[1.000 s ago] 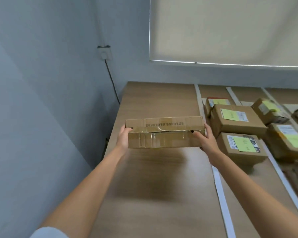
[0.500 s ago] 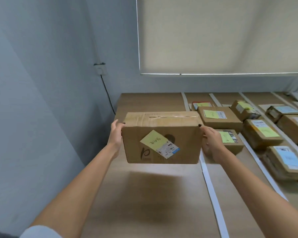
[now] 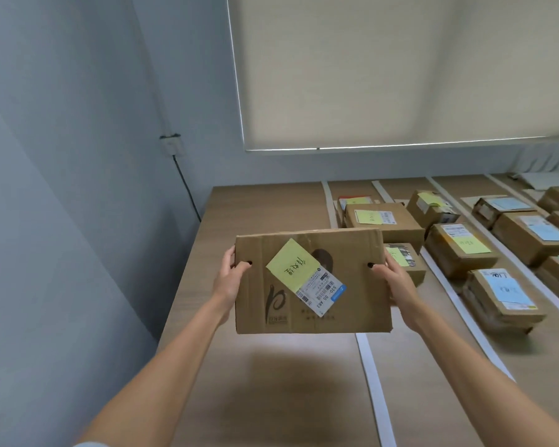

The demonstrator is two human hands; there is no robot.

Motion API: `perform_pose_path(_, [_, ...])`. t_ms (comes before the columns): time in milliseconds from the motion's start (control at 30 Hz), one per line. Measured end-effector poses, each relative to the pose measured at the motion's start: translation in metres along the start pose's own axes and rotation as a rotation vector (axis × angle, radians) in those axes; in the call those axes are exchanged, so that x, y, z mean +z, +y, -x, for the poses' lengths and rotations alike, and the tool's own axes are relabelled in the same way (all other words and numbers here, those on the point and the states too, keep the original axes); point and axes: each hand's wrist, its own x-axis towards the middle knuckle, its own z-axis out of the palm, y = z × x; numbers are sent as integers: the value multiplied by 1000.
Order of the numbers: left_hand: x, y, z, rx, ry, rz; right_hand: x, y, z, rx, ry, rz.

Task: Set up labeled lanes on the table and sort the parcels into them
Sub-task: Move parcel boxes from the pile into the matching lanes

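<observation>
I hold a flat cardboard parcel (image 3: 362,304) in the air above the wooden table (image 3: 265,208), its broad face tilted up toward me. That face carries a yellow sticky note (image 3: 292,264) with handwriting and a white barcode label (image 3: 323,290). My left hand (image 3: 229,279) grips the parcel's left edge, thumb on the face. My right hand (image 3: 396,282) grips the right edge the same way. The parcel hangs over the leftmost lane, just left of a white tape strip (image 3: 373,388).
Several parcels with yellow notes (image 3: 381,221) lie in the lanes right of the strip; parcels with blue notes (image 3: 501,298) lie farther right. More white tape strips (image 3: 459,301) divide the lanes. A grey wall (image 3: 78,188) runs along the table's left edge, with a socket and cable.
I have tipped the parcel from its narrow side toward me until its labelled face shows fully. My view has swung to the right, showing more lanes.
</observation>
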Motion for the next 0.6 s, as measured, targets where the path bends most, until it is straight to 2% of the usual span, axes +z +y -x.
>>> perform_pose_path(167, [80,-7,15,-73,86,-65,-88,31,-3,42,204,-87])
perform_pose_path(433, [237,-22,67,-124,25,-21,-246,66,12,79,226,-138])
perform_pose_path(600, [291,-36,91,-190,-25,-22,-297,90,21,114,211,-119])
